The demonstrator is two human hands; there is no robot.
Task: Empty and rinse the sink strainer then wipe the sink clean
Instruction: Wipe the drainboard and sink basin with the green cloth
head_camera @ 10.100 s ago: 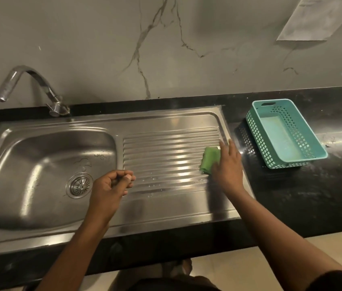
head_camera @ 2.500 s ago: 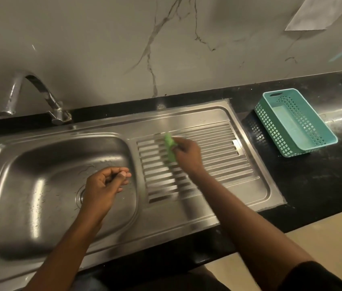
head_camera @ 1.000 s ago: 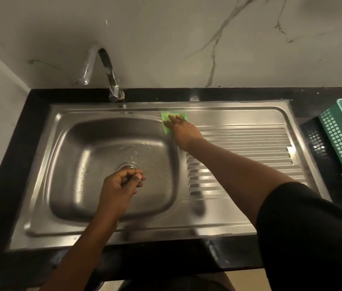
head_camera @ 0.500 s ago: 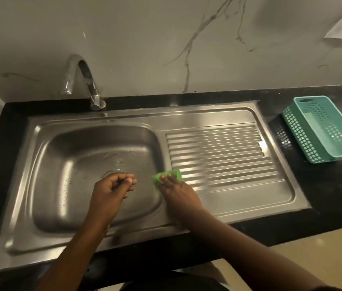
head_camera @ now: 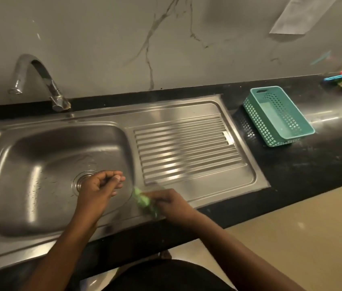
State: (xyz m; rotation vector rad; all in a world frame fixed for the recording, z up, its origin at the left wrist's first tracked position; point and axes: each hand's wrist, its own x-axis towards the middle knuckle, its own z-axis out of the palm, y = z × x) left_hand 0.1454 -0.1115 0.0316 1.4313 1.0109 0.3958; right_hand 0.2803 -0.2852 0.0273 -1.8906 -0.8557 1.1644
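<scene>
The right hand [head_camera: 174, 203] now presses the small green cleaning cloth [head_camera: 146, 201] flat against the near front rim of the stainless steel sink [head_camera: 218, 192], just where the basin meets the ribbed drainboard [head_camera: 186, 148]; half a second ago the same cloth sat a little higher on that dividing strip, and a second ago it was up at the back edge near the curved chrome tap [head_camera: 40, 80], so the wiping has swept round the basin's border and come to the front. The cloth is blurred with motion, fingers spread over it rather than gripping. The left hand [head_camera: 100, 186] hovers over the basin, loosely curled with thumb against fingertips; whether it pinches anything I cannot tell. The round metal strainer [head_camera: 82, 181] sits in the drain, partly hidden by that hand. Judging from this, the rim and drainboard look covered, and the basin's wet inside probably remains. A teal perforated plastic basket [head_camera: 279, 116] stands apart on the black countertop [head_camera: 312, 164].
</scene>
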